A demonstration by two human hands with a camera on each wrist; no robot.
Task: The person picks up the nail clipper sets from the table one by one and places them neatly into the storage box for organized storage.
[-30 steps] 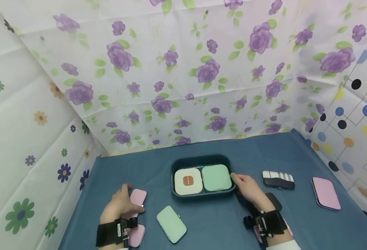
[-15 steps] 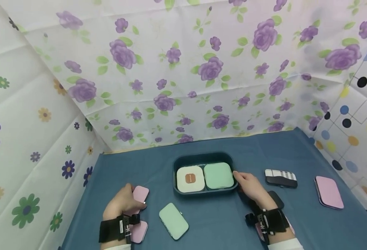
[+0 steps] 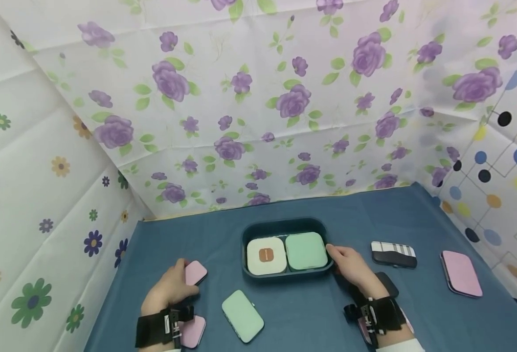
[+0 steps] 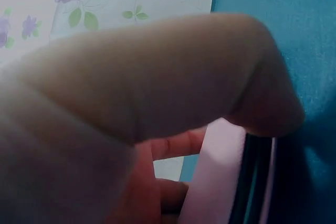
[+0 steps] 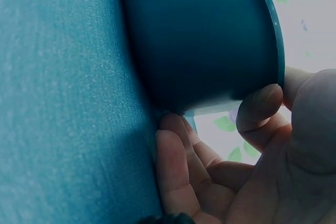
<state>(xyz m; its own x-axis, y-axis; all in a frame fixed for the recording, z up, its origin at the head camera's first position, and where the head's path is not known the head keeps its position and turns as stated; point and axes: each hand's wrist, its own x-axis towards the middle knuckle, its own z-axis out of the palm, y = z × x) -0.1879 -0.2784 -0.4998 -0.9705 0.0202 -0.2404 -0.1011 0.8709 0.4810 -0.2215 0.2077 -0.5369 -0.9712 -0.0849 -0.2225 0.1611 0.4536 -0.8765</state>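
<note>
A dark teal tray [image 3: 280, 277] is sitting on the table [image 3: 214, 244] and is holding a white case [image 3: 258, 266] and a square mint case [image 3: 306, 251] side by side. The right hand [image 3: 352, 266] is pinching the tray's right rim, its thumb and index finger nearly closing on the wall, its other fingers bending low beside the outside. The left hand [image 3: 170, 286] is holding a pink case [image 3: 195, 273] to the left of the tray, its fingers opening only as wide as the case; whether that case is touching the table, I cannot tell. An oblong mint case [image 3: 242, 317] is lying between the hands.

The left hand is covering the near part of its case, and the left wrist is partly hiding a second pink case [image 3: 193, 332]. A black case [image 3: 388, 283] is lying partly hidden beneath the right arm.

Compared with half a second ago, less of the held case is showing, while the right hand is keeping its place at the rim
</note>
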